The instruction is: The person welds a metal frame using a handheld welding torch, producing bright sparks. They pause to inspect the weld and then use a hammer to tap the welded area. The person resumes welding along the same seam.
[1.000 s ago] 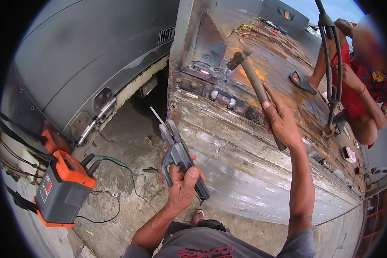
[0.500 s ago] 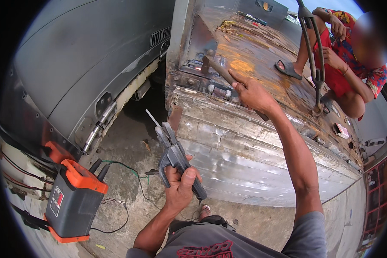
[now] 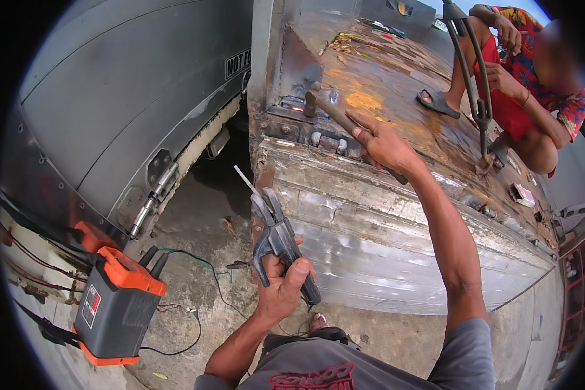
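My left hand (image 3: pixel 286 283) is closed on a dark welding electrode holder (image 3: pixel 279 244), with a pale thin rod (image 3: pixel 243 177) clamped in its tip, pointing up-left. My right hand (image 3: pixel 383 146) grips a wooden-handled hammer (image 3: pixel 335 112). The hammer's head (image 3: pixel 311 104) is at the welded corner beside an upright steel plate (image 3: pixel 299 62), over a short angle piece; whether it touches the metal I cannot tell. A small hinge fitting (image 3: pixel 328 142) is on the edge just below. The rusty deck (image 3: pixel 364 84) stretches behind, above a dented metal side panel (image 3: pixel 364 253).
A co-worker (image 3: pixel 520 97) squats on the deck at right, beside a forked metal bar (image 3: pixel 481 110). An orange-grey welding machine (image 3: pixel 117 312) with cables stands lower left. A grey panel door (image 3: pixel 136 84) with hinges is at left, across a dark gap. A small box (image 3: pixel 521 195) lies on the deck.
Since a second ago my right hand has swung the hammer leftward to the welded corner. My left hand has shifted slightly right with the holder. The co-worker's upper hand appears further forward.
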`<state>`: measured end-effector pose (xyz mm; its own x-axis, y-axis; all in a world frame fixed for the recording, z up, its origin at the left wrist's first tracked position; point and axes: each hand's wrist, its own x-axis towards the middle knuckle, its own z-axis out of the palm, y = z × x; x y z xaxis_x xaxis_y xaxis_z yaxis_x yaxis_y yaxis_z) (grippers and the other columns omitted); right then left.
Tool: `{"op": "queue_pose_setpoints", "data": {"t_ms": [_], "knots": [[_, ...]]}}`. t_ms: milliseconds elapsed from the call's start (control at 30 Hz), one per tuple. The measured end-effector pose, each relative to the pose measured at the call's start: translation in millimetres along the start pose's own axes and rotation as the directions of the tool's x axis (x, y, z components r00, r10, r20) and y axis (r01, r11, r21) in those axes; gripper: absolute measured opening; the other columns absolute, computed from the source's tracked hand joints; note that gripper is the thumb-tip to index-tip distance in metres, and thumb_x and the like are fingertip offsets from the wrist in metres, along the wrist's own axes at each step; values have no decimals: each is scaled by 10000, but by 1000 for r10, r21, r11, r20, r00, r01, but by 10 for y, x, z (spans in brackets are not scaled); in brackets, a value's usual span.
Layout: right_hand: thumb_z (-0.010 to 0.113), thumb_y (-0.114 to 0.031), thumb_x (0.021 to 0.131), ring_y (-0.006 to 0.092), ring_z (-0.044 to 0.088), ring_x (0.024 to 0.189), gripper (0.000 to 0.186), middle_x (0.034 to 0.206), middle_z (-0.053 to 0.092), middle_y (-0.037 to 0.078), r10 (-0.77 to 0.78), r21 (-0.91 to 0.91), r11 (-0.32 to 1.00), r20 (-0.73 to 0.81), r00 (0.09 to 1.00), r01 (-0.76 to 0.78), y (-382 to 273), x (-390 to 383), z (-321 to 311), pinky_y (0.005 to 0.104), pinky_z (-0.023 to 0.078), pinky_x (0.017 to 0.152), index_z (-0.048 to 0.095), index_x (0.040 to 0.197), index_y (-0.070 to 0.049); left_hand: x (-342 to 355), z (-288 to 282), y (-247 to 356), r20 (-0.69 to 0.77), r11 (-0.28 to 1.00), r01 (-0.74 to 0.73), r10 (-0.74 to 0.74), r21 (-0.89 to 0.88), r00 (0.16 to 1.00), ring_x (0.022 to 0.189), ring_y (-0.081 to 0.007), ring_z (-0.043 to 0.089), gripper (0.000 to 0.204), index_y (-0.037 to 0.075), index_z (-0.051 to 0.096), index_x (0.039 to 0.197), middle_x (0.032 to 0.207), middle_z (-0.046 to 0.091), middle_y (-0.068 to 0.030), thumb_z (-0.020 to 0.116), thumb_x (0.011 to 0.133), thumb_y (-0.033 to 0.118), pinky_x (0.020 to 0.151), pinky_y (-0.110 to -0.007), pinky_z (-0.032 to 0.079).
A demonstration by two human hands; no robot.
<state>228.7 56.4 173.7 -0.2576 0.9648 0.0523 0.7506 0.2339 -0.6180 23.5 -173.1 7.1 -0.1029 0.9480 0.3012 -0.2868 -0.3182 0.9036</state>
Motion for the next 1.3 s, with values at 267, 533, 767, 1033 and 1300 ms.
{"op": "queue_pose_setpoints", "data": {"t_ms": [267, 533, 767, 1033, 1300], "knots": [[668, -302, 1061, 453, 737, 1053, 486, 1134, 767, 215, -197, -568, 821, -381, 903, -61, 813, 187, -563, 547, 543, 898, 650, 1536, -200, 181, 128, -224, -79, 991, 34, -24, 128, 997, 822, -123, 668, 660, 6, 458, 1514, 905, 707, -92, 646, 1105, 488, 716, -286, 516], [660, -389, 1073, 393, 658, 1041, 438, 1074, 734, 200, -532, -582, 758, -288, 796, 296, 1206, 151, -546, 492, 506, 944, 752, 1413, -129, 995, 1083, -268, -99, 984, 51, -35, 168, 994, 821, -130, 666, 638, -44, 592, 1413, 939, 682, -57, 755, 1051, 455, 741, -313, 560], [653, -616, 1042, 187, 644, 891, 844, 1284, 711, 143, -416, 450, 810, -13, 909, 376, 959, -365, -80, 382, 569, 843, 419, 1708, -153, 1900, 1552, -111, -90, 936, -51, 87, 348, 992, 733, -166, 624, 482, -35, 660, 1063, 848, 659, -117, 702, 1085, 444, 660, -383, 512], [633, -244, 1106, 251, 721, 1099, 513, 1359, 742, 170, -295, 265, 914, -86, 952, 307, 1005, 92, -177, 385, 553, 974, 574, 1598, -113, 1908, 1122, -247, -165, 860, 121, -43, 495, 985, 632, -159, 592, 592, -50, 709, 876, 694, 630, -86, 686, 1067, 510, 629, -374, 489], [629, -200, 1089, 338, 718, 1267, 464, 1400, 718, 250, -436, 130, 877, -185, 881, 462, 939, 266, 48, 404, 516, 1083, 626, 1537, -78, 2032, 1027, -469, -309, 903, 267, -162, 336, 937, 521, -132, 598, 862, -11, 716, 720, 632, 632, -67, 636, 962, 812, 482, -314, 477]]}}
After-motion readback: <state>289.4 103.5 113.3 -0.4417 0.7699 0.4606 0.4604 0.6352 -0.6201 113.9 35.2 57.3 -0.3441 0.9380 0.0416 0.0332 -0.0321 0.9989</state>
